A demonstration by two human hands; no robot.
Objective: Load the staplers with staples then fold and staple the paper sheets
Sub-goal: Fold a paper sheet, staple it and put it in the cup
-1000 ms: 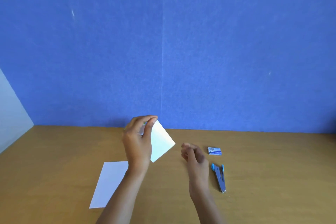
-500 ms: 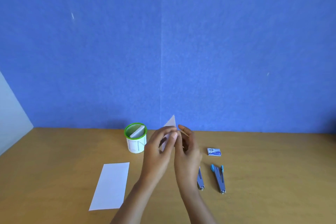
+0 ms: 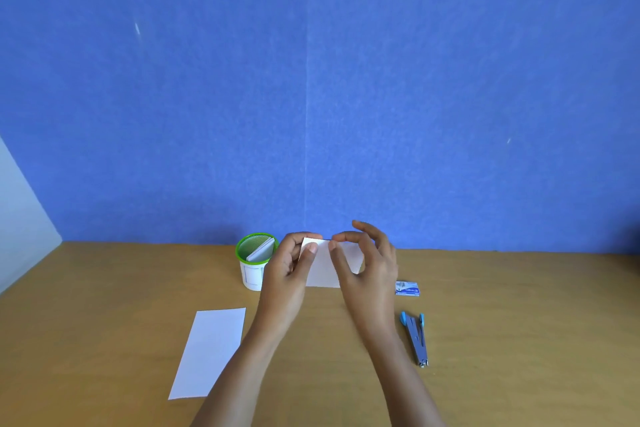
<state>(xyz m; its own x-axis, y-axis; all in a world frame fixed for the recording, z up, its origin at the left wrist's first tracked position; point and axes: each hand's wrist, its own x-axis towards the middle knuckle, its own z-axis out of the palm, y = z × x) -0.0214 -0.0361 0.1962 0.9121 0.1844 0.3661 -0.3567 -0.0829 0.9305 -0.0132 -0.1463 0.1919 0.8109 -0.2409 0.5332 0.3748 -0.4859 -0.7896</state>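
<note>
Both of my hands hold a folded white paper sheet (image 3: 323, 267) just above the wooden table. My left hand (image 3: 289, 269) pinches its upper left edge between thumb and fingers. My right hand (image 3: 369, 269) pinches its upper right part with thumb and forefinger, the other fingers raised. A flat white paper sheet (image 3: 209, 352) lies on the table at the left. A blue stapler (image 3: 415, 338) lies to the right of my right forearm. A small blue staple box (image 3: 407, 288) sits behind it. A second stapler is hidden behind my right arm.
A green-rimmed white cup (image 3: 255, 262) with folded papers inside stands just left of my left hand. The wooden table (image 3: 519, 340) ends at a blue wall (image 3: 311, 97) behind. A white panel (image 3: 20, 211) borders the left side.
My left hand carried the folded paper from near the cup toward the middle. My right hand rose and took hold of it too, and the paper turned to face me flat.
</note>
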